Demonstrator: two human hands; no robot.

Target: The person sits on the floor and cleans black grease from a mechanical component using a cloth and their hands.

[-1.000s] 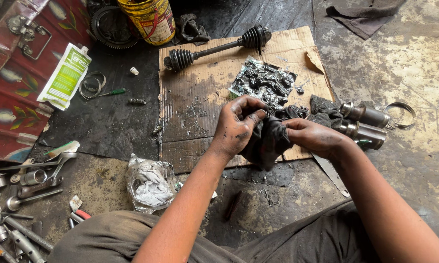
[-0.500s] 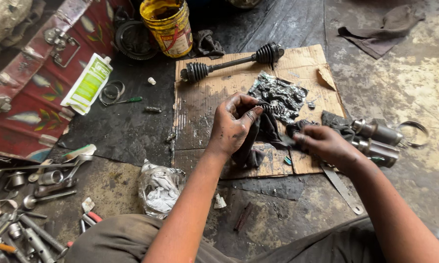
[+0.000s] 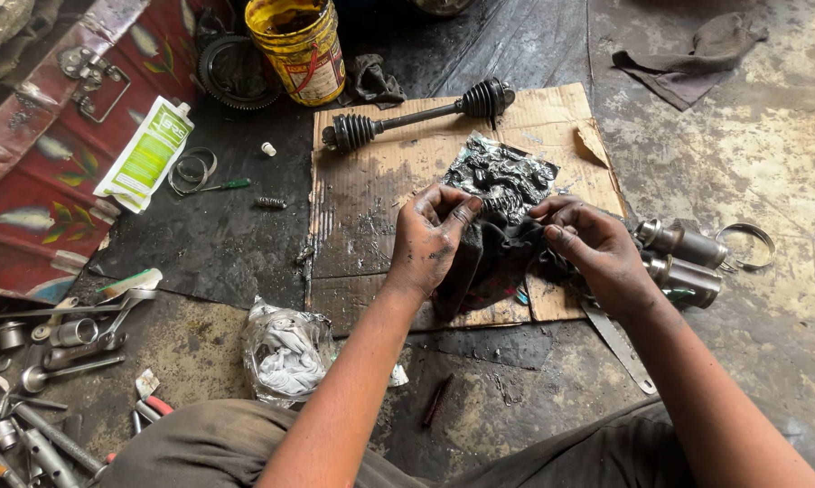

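Note:
Both of my greasy hands work a dirty black rag (image 3: 491, 258) over a sheet of cardboard (image 3: 371, 194). My left hand (image 3: 433, 237) pinches a small coiled metal spring (image 3: 492, 204) together with the rag's upper edge. My right hand (image 3: 588, 244) grips the rag's right side, fingers curled into the cloth. The rag hangs down between the two hands. Just beyond them lies a crumpled foil sheet smeared with black grease (image 3: 502, 173).
A drive shaft with two rubber boots (image 3: 416, 113) lies at the cardboard's far edge. Two metal joint housings (image 3: 683, 258) and a clamp ring (image 3: 749, 244) sit at right. A yellow bucket (image 3: 297, 41), green-white tube (image 3: 147, 152), plastic bag (image 3: 281, 348) and several tools (image 3: 55, 339) lie left.
My right hand, which had moved off the rag half a second ago, has come back up and taken hold of it again. The left hand kept its grip throughout.

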